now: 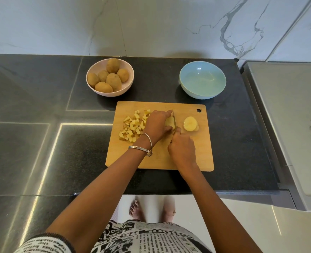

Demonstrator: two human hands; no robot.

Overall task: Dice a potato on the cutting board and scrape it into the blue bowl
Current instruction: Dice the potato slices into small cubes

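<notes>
Leftmost, a pink bowl of six whole unpeeled potatoes sits on the black stone counter; nearer, a wooden cutting board lies flat, hanging hole at its far right corner; diced potato pieces heaped on its left part; left hand, two metal bangles at the wrist, curls over the potato piece and holds it down; knife blade stands edge-down against that piece; right hand grips the handle, itself hidden; stacked potato slices rest just right of the blade; blue bowl stands beyond the board's far right, apart from it, nothing inside.
</notes>
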